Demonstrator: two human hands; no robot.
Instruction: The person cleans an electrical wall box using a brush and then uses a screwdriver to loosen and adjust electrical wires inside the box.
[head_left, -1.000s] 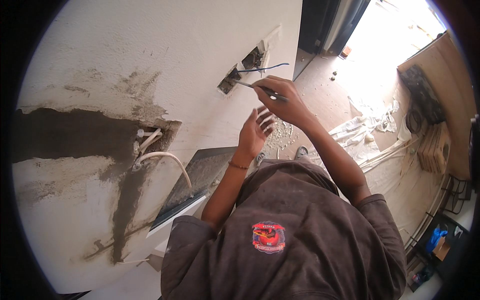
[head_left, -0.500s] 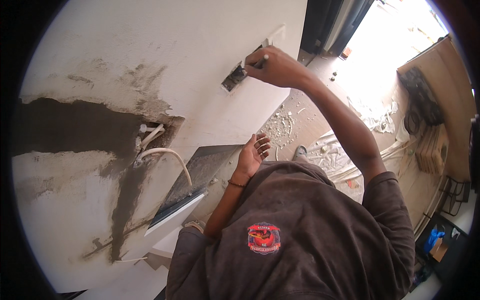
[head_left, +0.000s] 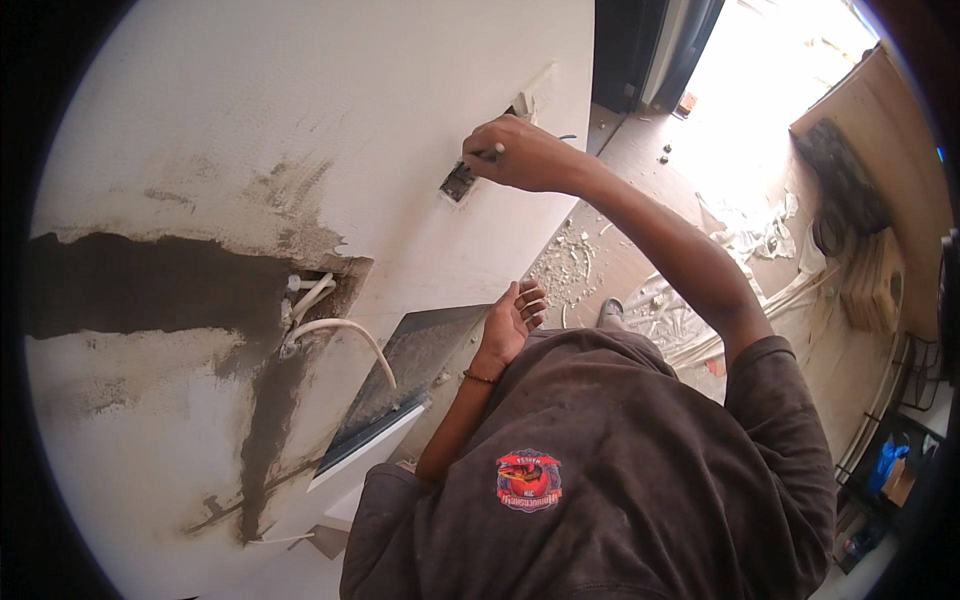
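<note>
My right hand [head_left: 520,155] is closed on a slim tool [head_left: 497,151], mostly hidden by my fingers, at a small rectangular socket recess [head_left: 457,182] in the white wall [head_left: 380,120]. A second recess [head_left: 512,109] with broken white edging is partly behind this hand, and a short bit of blue wire [head_left: 567,137] sticks out past it. My left hand [head_left: 510,320] hangs lower with fingers loosely curled and apart, palm up, holding nothing. At the left, white conduits [head_left: 340,325] come out of a larger hole beside dark patches of mortar [head_left: 150,285].
A dark window-like panel [head_left: 400,360] is low in the wall. Rubble [head_left: 570,262] and plastic sheeting [head_left: 755,235] cover parts of the floor. A bright doorway [head_left: 760,50] is at the top right; boards [head_left: 868,285] and a blue bag [head_left: 888,465] are on the right.
My right hand has risen to the recesses, then shifted slightly down-left over them, covering much of the blue wire. My left hand has dropped away from the wall toward my body.
</note>
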